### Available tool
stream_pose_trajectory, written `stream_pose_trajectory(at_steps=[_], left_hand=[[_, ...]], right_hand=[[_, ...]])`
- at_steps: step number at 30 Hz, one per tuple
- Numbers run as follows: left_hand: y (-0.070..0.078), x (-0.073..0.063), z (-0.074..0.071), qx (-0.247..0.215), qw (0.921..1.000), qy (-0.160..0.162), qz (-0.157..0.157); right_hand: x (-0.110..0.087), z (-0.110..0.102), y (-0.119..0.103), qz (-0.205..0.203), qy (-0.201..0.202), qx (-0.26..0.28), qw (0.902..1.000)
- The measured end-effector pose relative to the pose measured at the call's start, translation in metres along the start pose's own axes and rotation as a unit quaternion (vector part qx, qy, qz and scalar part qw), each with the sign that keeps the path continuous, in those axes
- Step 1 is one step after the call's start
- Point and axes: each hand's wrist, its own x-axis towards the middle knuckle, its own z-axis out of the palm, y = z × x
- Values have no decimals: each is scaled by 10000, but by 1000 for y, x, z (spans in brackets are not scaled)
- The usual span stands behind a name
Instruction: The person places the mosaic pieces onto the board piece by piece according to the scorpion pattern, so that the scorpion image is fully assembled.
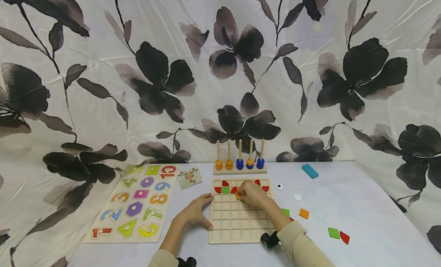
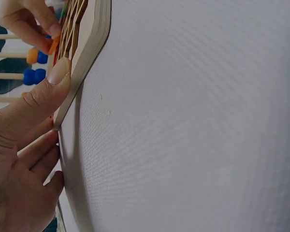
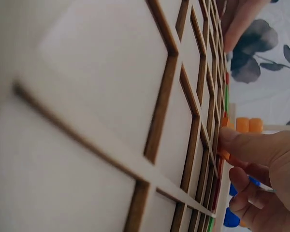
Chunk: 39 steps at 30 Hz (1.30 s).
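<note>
A wooden grid board lies on the table with red rounded tiles and a green square tile in its upper cells. My right hand pinches an orange square tile between thumb and fingers, low over the upper middle cells. At the board's left side, my left hand is spread, its thumb and fingertips along the edge. In the left wrist view the thumb touches the board's side, while the other fingers stretch out below it.
A number and shape puzzle board lies at left, a patterned card beside it. Behind the grid stands a peg stand with orange and blue beads. At right are loose tiles, white discs and a blue block.
</note>
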Motion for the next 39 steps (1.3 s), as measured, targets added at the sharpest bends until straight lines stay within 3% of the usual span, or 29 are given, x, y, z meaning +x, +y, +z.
stream_pose_trajectory(at_steps=[6, 20, 24, 28, 32, 39], left_hand=[[-1, -1, 1, -31, 10000, 0, 47], [-4, -2, 1, -19, 9999, -14, 126], [-4, -1, 1, -31, 9999, -36, 112], [-4, 0, 0, 20, 10000, -5, 63], [-5, 1, -1, 8, 10000, 16, 75], [-4, 0, 1, -17, 9999, -9, 109]], right_hand=[[-1, 0, -2, -26, -192, -26, 9998], [-8, -4, 4, 63, -186, 100, 9998], [-15, -7, 1, -243, -183, -155, 9994], [-25, -15, -5, -307, -427, -179, 9985], [-40, -26, -9, 101, -700, 261, 9972], [-82, -53, 13, 1289, -90, 516, 9903]])
